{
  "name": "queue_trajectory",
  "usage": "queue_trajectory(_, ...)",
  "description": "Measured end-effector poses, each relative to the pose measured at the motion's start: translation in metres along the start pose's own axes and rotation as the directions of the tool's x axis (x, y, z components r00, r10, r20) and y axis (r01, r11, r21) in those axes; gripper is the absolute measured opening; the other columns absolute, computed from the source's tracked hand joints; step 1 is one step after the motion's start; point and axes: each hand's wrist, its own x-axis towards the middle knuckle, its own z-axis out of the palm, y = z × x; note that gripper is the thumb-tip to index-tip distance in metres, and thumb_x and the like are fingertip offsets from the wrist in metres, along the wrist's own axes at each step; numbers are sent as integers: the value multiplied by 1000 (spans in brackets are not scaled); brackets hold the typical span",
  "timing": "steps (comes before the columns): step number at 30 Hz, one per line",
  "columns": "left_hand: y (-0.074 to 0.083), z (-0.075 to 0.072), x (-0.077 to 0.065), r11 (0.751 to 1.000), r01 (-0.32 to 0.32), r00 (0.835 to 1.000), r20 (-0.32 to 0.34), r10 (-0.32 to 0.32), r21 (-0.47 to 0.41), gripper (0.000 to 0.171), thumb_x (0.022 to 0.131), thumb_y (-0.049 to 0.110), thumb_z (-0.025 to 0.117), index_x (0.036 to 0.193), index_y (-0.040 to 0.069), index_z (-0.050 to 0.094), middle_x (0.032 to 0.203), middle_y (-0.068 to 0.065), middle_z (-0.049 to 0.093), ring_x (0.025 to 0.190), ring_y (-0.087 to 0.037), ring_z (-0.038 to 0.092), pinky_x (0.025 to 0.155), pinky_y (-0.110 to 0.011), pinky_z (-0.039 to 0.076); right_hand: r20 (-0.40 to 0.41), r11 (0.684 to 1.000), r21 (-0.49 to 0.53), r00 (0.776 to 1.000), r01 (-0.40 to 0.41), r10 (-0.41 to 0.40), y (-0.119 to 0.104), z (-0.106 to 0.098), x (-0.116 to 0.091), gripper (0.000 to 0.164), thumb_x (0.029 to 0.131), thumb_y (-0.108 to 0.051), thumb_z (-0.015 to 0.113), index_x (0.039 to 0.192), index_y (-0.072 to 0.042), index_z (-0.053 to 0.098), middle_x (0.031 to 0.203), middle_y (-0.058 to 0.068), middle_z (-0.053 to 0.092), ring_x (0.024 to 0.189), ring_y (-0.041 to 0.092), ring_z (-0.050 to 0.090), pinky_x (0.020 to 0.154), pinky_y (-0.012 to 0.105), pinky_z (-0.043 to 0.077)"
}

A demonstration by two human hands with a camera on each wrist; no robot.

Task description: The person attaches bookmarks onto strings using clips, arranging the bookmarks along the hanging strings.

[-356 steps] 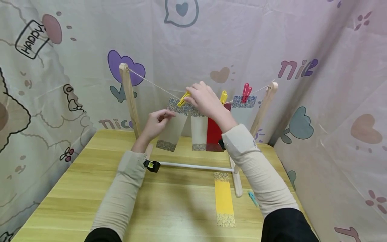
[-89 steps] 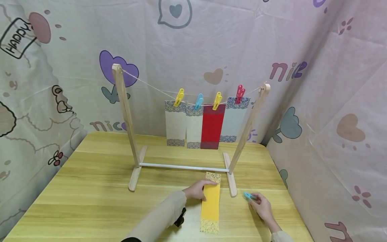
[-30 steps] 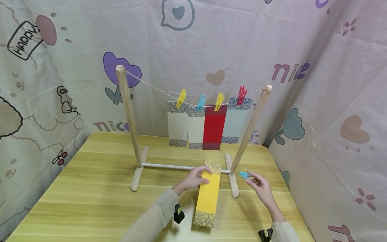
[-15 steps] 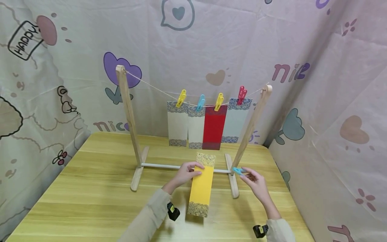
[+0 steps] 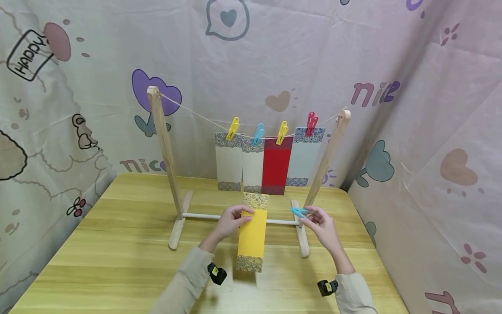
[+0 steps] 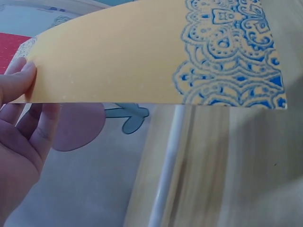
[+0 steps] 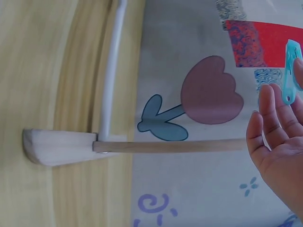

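Note:
My left hand (image 5: 229, 221) pinches a yellow paper strip (image 5: 252, 235) by its left edge, near the upper end. Lace-patterned bands cross both ends of the strip, and it is raised over the table in front of the rack. In the left wrist view the thumb lies on the face of the strip (image 6: 118, 56), with fingers behind it. Off to the right, my right hand (image 5: 324, 229) pinches a light-blue clothespin (image 5: 299, 212) between thumb and fingertips. The right wrist view shows that clothespin (image 7: 289, 71) upright at the fingertips, partly cut off by the frame edge.
A wooden rack with a left post (image 5: 164, 144), a right post (image 5: 329, 150) and a white crossbar (image 5: 204, 216) stands on the table (image 5: 98, 244). Its string (image 5: 192, 107) bears two white strips (image 5: 229, 161), a red strip (image 5: 277, 163) and a pale-blue strip (image 5: 306, 159), all clothespinned.
The left hand has lifted the yellow strip off the table and moved it left and toward the rack. The right hand has picked up the blue clothespin and come closer to the strip.

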Motion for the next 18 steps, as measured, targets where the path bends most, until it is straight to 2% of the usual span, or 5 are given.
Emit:
queue_trajectory(6, 10, -12, -3, 999, -4, 999, -46, 6, 41, 15, 82, -6, 57, 96, -10, 60, 94, -22, 59, 53, -6, 38, 49, -17, 34, -41, 999, 31, 999, 26, -25, -6, 6, 8, 27, 76, 15, 60, 101, 16, 51, 81, 24, 58, 68, 8, 53, 58, 15, 43)
queue_trajectory(11, 20, -20, -4, 995, 8, 996, -84, 0, 97, 12, 83, -6, 57, 94, -8, 59, 88, -20, 58, 56, -9, 41, 51, -17, 36, -61, 998, 50, 998, 34, -31, -16, 12, 16, 27, 76, 15, 60, 102, 17, 52, 80, 24, 58, 67, 7, 53, 58, 14, 43)
queue_trajectory(18, 29, -30, -4, 995, 2, 993, -117, 9, 99, 15, 84, -8, 54, 98, -9, 57, 88, -22, 56, 60, -16, 47, 52, -21, 43, -45, 992, 84, 995, 93, -89, -31, 22, 28, 27, 77, 16, 58, 103, 16, 52, 75, 26, 56, 64, 8, 53, 55, 15, 41)
